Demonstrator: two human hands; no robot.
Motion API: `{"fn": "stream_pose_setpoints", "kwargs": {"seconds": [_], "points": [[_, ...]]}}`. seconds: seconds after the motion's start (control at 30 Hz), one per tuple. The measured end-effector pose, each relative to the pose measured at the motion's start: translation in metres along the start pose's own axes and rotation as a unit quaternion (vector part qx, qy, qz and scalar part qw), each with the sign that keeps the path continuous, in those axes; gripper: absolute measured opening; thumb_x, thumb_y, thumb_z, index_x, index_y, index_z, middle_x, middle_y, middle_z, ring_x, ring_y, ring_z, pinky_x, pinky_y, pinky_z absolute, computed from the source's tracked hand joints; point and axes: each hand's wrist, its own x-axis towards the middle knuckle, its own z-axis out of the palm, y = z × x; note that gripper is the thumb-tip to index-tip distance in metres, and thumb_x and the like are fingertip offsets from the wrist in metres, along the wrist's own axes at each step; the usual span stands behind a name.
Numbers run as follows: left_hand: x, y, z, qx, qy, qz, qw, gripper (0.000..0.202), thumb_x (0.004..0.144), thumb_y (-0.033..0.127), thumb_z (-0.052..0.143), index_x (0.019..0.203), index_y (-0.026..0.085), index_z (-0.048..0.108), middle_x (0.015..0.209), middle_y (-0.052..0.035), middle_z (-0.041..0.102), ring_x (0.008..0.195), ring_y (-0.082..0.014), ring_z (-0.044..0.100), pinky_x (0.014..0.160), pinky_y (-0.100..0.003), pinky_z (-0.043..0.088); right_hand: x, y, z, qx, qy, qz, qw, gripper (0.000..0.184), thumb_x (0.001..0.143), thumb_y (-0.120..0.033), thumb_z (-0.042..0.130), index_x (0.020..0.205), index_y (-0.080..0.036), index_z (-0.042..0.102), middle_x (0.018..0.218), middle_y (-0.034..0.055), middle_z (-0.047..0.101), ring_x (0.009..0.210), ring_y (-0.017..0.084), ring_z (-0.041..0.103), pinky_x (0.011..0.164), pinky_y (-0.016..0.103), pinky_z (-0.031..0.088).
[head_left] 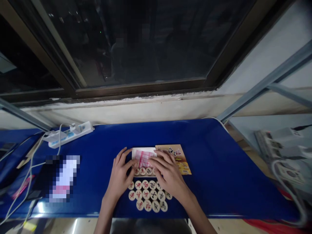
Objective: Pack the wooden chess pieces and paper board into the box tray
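A shallow white box (pixel 144 177) lies on the blue tabletop, with a folded pink-and-white printed sheet (pixel 143 157) and a row of round Chinese chess pieces (pixel 142 171) inside. My left hand (pixel 121 175) is on its left end, thumb over the rim and fingers along the outside. Across the right end lies my right hand (pixel 170 174), fingers stretched out and apart, hiding part of the row. Nearer me, more pieces (pixel 146 194) with red or black characters lie face up in three rows; my right wrist partly covers their right side.
A tan printed box lid (pixel 184 162) lies partly under my right hand. At left are a white power strip (pixel 70 134) with cables and a blurred bright screen (pixel 64 177). Behind the blue table (pixel 219 182) are a wall and dark window; metal bars stand at both sides.
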Motion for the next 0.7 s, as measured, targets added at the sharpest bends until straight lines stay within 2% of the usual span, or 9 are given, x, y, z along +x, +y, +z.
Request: {"fn": "stream_pose_setpoints", "kwargs": {"seconds": [0.13,0.27,0.37,0.6,0.7], "points": [[0.0005,0.0009,-0.0004,-0.009,0.019,-0.001,1.000,0.023,0.096,0.018,0.054,0.110,0.026,0.070,0.145,-0.0080,0.053,0.143,-0.0329,0.037,0.107,-0.058,0.043,-0.0003,0.0003,0.0001,-0.006,0.007,0.006,1.000,0.036,0.093,-0.012,0.047,0.123,-0.024,0.062,0.115,0.0039,0.072,0.125,0.026,0.054,0.103,0.055,0.046],[0.0011,0.0016,-0.0002,-0.006,0.014,0.005,1.000,0.023,0.097,0.019,0.054,0.111,0.025,0.070,0.145,-0.0088,0.054,0.143,-0.0328,0.038,0.107,-0.058,0.043,-0.0009,0.0009,0.0014,-0.011,0.004,0.006,1.000,0.035,0.093,-0.013,0.049,0.122,-0.025,0.063,0.115,0.0031,0.072,0.124,0.025,0.054,0.105,0.053,0.044],[0.0011,0.0023,0.0004,-0.001,0.020,0.008,1.000,0.021,0.096,0.018,0.055,0.108,0.025,0.071,0.143,-0.0092,0.056,0.142,-0.0331,0.041,0.105,-0.057,0.046,-0.0015,0.0004,0.0020,-0.022,0.010,0.017,1.000,0.032,0.092,-0.014,0.050,0.118,-0.025,0.066,0.109,0.0039,0.072,0.120,0.027,0.056,0.099,0.053,0.046],[-0.0007,0.0036,0.0008,0.002,0.029,0.021,0.999,0.022,0.097,0.018,0.054,0.111,0.025,0.070,0.144,-0.0097,0.055,0.142,-0.0319,0.042,0.105,-0.056,0.047,-0.0045,-0.0015,0.0045,-0.033,0.026,0.006,0.999,0.024,0.090,-0.015,0.053,0.100,-0.027,0.071,0.116,0.0033,0.071,0.124,0.029,0.052,0.099,0.055,0.044],[-0.0013,0.0026,0.0013,0.005,0.047,0.019,0.999,0.020,0.097,0.017,0.054,0.109,0.023,0.069,0.142,-0.0105,0.056,0.140,-0.0317,0.044,0.104,-0.055,0.048,-0.0069,0.0002,0.0050,-0.031,0.043,0.003,0.999,0.027,0.089,-0.013,0.052,0.103,-0.026,0.071,0.119,0.0037,0.070,0.124,0.029,0.052,0.096,0.054,0.047]]}}
